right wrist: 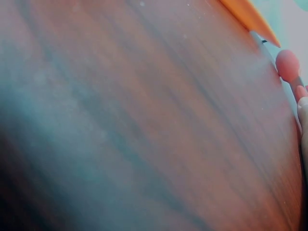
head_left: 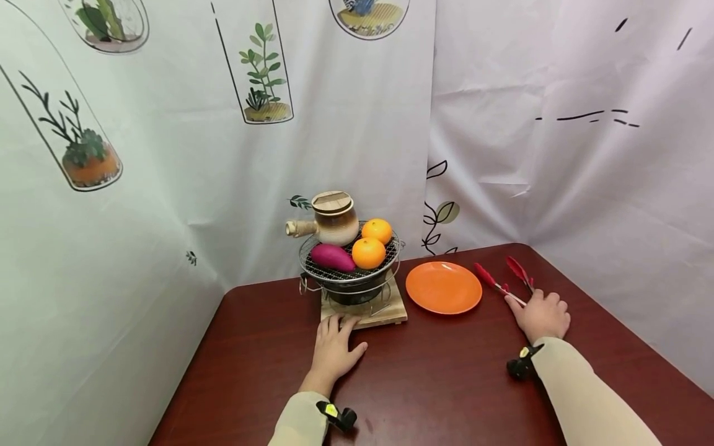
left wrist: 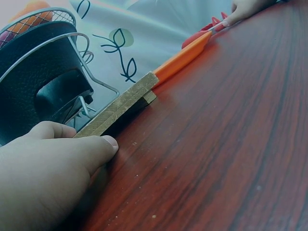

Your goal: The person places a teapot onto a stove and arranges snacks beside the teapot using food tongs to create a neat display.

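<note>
My left hand (head_left: 333, 353) lies at the front edge of a wooden board (head_left: 395, 303), fingertips touching it and thumb out to the side. A small black grill stove (head_left: 351, 293) with a round wire rack stands on that board. On the rack are a brown-and-cream clay pot (head_left: 337, 226) with a wooden lid, a purple sweet potato (head_left: 332, 257) and two oranges (head_left: 369, 253). My right hand (head_left: 543, 318) holds red-tipped tongs (head_left: 519, 271) lying on the table, their tips spread apart; its fingers partly hide them. The right wrist view shows only fingertips at its edge.
An orange plate (head_left: 444, 287) sits between the stove and the tongs. Everything stands on a dark red wooden table (head_left: 435, 384). White printed curtains (head_left: 357, 124) hang behind and beside the table.
</note>
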Tool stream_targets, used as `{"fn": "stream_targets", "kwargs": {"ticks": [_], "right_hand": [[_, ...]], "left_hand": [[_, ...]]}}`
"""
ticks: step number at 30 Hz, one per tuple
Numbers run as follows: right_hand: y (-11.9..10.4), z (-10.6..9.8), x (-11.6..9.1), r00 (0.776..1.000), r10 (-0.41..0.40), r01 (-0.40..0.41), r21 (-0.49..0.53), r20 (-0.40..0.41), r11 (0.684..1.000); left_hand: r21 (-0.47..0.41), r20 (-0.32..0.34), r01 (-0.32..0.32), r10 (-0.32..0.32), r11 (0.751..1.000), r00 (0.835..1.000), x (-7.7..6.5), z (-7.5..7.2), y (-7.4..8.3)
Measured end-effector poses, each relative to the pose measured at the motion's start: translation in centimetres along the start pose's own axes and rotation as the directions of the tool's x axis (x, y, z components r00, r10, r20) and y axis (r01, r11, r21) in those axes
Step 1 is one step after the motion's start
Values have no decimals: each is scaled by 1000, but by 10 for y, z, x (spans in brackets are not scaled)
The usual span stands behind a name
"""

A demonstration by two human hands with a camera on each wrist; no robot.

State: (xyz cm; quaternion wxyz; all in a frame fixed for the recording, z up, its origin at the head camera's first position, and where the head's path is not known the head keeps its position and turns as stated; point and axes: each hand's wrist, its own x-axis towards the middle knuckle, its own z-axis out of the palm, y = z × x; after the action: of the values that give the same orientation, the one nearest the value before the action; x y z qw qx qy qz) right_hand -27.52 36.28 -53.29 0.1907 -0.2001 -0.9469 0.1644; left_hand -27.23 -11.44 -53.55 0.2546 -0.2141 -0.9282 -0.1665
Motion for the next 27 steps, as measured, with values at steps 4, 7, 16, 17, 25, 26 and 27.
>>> {"fn": "stream_targets", "kwargs": {"ticks": [4, 7, 16, 17, 25, 26, 27], "right_hand": [[0, 0, -1, 1000, -3, 3, -7, -10, 1000], [-2, 0, -2, 1000, 7, -7, -16, -7, 1000], [-10, -4, -2, 1000, 23, -23, -24, -5, 999], [-10, -4, -1, 1000, 23, -23, -23, -6, 999], [-7, 1, -2, 995, 8, -7, 12, -95, 1000], [-6, 2, -2, 994, 4, -2, 21, -113, 1000], [-5, 4, -3, 992, -1, 5, 29, -126, 1000]], "left_hand": [[-7, 32, 11, -11, 1000, 999, 0, -2, 2], [-6, 53, 19, -18, 1000, 998, 1, -5, 2], [-1, 58, 13, -13, 1000, 998, 6, -10, 0], [0, 58, 12, -12, 1000, 998, 6, -11, 0], [-9, 15, 0, 0, 1000, 1000, 4, -6, 2], [-14, 9, -3, 3, 1000, 1000, 3, -5, 2], [-20, 3, -4, 4, 1000, 1000, 2, -4, 2]]}}
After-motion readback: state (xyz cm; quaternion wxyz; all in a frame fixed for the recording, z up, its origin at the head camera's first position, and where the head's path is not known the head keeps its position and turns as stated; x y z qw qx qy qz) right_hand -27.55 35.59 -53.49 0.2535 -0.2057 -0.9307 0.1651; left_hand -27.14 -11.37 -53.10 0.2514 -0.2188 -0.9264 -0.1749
